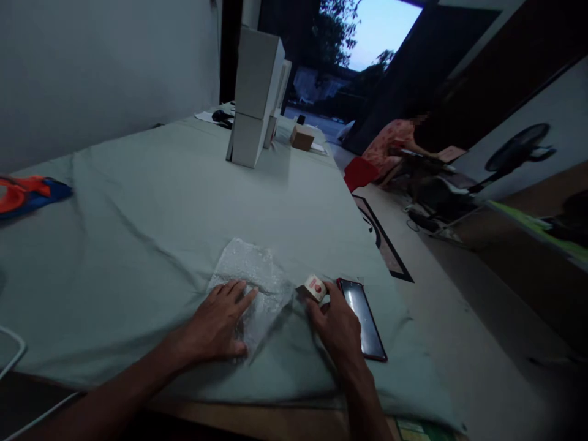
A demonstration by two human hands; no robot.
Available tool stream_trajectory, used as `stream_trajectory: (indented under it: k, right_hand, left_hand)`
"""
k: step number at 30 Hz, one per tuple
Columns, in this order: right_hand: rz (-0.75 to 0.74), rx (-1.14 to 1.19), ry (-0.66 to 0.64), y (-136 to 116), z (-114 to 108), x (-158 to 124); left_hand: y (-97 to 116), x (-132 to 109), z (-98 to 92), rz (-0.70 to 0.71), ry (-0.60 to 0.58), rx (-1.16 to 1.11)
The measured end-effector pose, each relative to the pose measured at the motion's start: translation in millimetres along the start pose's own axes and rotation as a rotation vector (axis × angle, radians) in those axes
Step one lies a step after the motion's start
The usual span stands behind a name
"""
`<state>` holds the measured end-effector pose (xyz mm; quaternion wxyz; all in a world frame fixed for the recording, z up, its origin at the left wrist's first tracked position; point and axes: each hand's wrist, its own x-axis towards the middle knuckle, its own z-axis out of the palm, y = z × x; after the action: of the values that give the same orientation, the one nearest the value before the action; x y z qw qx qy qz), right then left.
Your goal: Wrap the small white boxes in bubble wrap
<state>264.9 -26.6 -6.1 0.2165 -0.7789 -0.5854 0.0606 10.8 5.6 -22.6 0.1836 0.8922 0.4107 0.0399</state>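
Observation:
A sheet of clear bubble wrap lies on the cloth-covered table in front of me. My left hand rests flat on its left part with the fingers spread. Just right of the wrap, my right hand grips a small white box between thumb and fingers. A red mark shows on the box's upper face, and its left side is in shadow. Beside my right hand lies a phone with a dark screen and a red edge.
Tall white boxes stand farther back, with a brown carton beyond. An orange and blue item lies at the left. A white cable crosses the near left corner. Right of the table, a person sits near a fan.

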Motion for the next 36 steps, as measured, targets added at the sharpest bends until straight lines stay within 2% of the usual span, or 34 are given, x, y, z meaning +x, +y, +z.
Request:
stream_trajectory:
  k: [3, 5, 8, 10, 12, 14, 16, 18, 20, 23, 29, 33, 36]
  right_hand:
    - [-0.032, -0.132, 0.004, 20.4, 5.4, 2.5]
    - [-0.108, -0.148, 0.093, 23.5, 4.2, 1.2]
    - [-0.287, -0.072, 0.280, 4.6, -6.1, -5.6]
    - [-0.443, 0.034, 0.287, -22.1, -13.1, -12.4]
    - [-0.584, 0.107, 0.160, -53.9, -15.0, -18.3]
    - [-0.678, 0.060, -0.025, -82.9, -10.6, -20.7]
    - [-0.696, -0.073, -0.173, -102.8, -2.5, -18.4]
    - [-0.700, -0.200, -0.265, -110.7, 5.7, -12.9]
    - [-0.693, -0.295, -0.321, -107.6, 11.3, -7.0]
    - [-0.627, -0.388, -0.356, -89.8, 14.5, -3.4]
    - [-0.545, -0.370, -0.285, -53.4, 24.4, -14.3]
    - [-0.495, -0.312, -0.225, -45.0, 35.4, -21.0]
    - [-0.474, -0.279, -0.198, -43.0, 39.9, -22.1]
  left_hand:
    - [4.5, -1.1, 0.2, -0.005, -0.016, 0.034]
    - [7.7, -1.4, 0.1, -0.002, -0.012, 0.048]
    - [11.3, -1.5, -0.9, -0.008, -0.006, 0.057]
    - [12.1, -1.7, -1.0, -0.018, -0.011, 0.057]
    - [11.7, -2.0, 0.4, -0.013, -0.010, 0.056]
    - [10.8, -2.0, 2.8, 0.000, 0.005, 0.052]
    - [10.4, -1.6, 4.7, 0.011, 0.018, 0.046]
    - [10.8, -1.0, 5.3, 0.011, 0.013, 0.041]
    - [11.9, -0.6, 4.7, -0.001, 0.001, 0.036]
    - [12.9, -0.2, 3.6, -0.020, 0.000, 0.028]
    - [6.4, -1.1, 1.9, 0.003, 0.014, 0.010]
    - [5.8, -4.7, -2.3, 0.005, 0.061, -0.008]
    - [13.9, -5.6, -2.5, 0.006, 0.107, -0.016]
